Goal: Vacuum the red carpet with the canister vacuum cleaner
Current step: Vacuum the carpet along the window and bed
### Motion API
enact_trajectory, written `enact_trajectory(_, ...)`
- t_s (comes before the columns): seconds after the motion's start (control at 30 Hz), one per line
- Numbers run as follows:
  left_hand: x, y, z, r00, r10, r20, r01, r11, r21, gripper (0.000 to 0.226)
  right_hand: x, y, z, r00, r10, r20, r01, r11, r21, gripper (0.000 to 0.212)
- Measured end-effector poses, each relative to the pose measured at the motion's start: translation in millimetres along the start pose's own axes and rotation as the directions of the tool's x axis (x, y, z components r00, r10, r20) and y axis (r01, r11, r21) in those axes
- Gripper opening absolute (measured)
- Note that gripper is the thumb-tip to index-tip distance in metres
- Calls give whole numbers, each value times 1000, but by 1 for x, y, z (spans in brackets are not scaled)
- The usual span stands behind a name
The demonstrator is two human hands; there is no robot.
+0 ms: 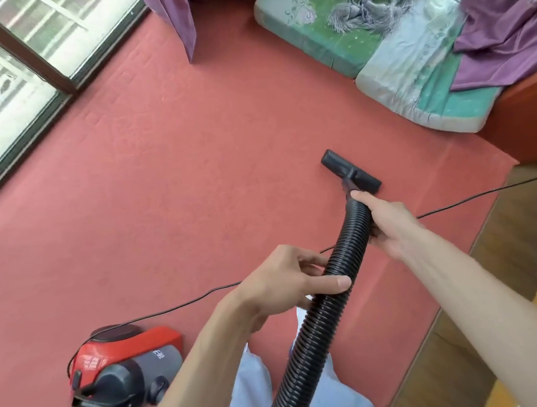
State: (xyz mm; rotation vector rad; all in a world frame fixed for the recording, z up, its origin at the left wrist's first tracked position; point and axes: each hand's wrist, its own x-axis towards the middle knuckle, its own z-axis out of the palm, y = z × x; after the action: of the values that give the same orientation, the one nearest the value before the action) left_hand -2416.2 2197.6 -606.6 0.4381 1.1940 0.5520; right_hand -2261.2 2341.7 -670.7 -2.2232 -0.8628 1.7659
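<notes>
**Two hands on the hose as nozzle works the red carpet**

Two bare hands steer a ribbed black hose (338, 281) across the red carpet (170, 165) in a room edged by a glazed door (10, 71) and floor cushions (377, 55). The right hand (385, 224) is wrapped around the hose close behind the flat black floor nozzle (350, 173), a grip that looks chosen to press the head down and aim it. The left hand (284, 281) sits further back, fingers curled loosely about the corrugated tube with the thumb laid over the top, apparently to carry the slack and keep it off the floor. The nozzle rests flat on the carpet, near the cushions and towards the carpet's right edge, where bare wooden flooring (501, 283) begins.

The canister vacuum cleaner (123, 369), a glossy red and dark grey plastic shell, stands on the carpet at the person's left, well apart from the nozzle. Its thin black power cord (480, 195) trails across the carpet behind the hands and off to the right. The carpet is short-piled and matte, with a faint embossed border. The cushions are padded, pale green and floral, draped with purple cloth (502, 31) and a fringed grey fabric.
</notes>
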Motion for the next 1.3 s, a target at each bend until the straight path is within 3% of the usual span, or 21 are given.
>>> enact_trajectory(0.1,-28,-5,-16,992,-41,119,44,999,-20,27,-35,8,6,998,-37,40,43,986,-160,41)
enact_trajectory(0.2,-51,-13,-31,970,-83,229,85,996,3,21,-58,15,25,993,-65,101,95,938,-333,52)
enact_trajectory(0.33,-74,-32,-46,955,-102,280,115,993,-30,34,-75,19,68,978,-38,205,141,845,-515,54)
enact_trajectory(0.5,-96,-61,-73,978,-67,199,99,983,-156,27,-72,31,131,962,-87,259,235,750,-619,47)
enact_trajectory(0.6,-92,-78,-81,997,-79,-12,75,974,-214,36,-48,39,157,970,-144,195,240,682,-691,46)
enact_trajectory(0.67,-84,-84,-80,982,-95,-164,44,955,-293,45,-30,38,169,975,-166,149,223,717,-660,50)
enact_trajectory(0.8,-61,-81,-76,968,-71,-242,-30,920,-392,67,-12,21,184,981,-59,183,111,951,-290,48)
enact_trajectory(0.9,-48,-77,-68,965,-64,-255,-39,924,-380,68,-16,17,182,968,-51,246,122,952,-282,40)
enact_trajectory(1.07,-28,-66,-37,977,32,-212,-110,925,-365,33,-17,3,145,951,-56,306,176,908,-381,38)
enact_trajectory(1.2,5,-46,-7,941,34,-336,-151,932,-328,39,-10,-15,107,928,-178,328,338,774,-535,31)
enact_trajectory(1.3,40,-42,23,910,40,-413,-129,973,-191,51,3,-18,80,888,-359,286,442,505,-741,25)
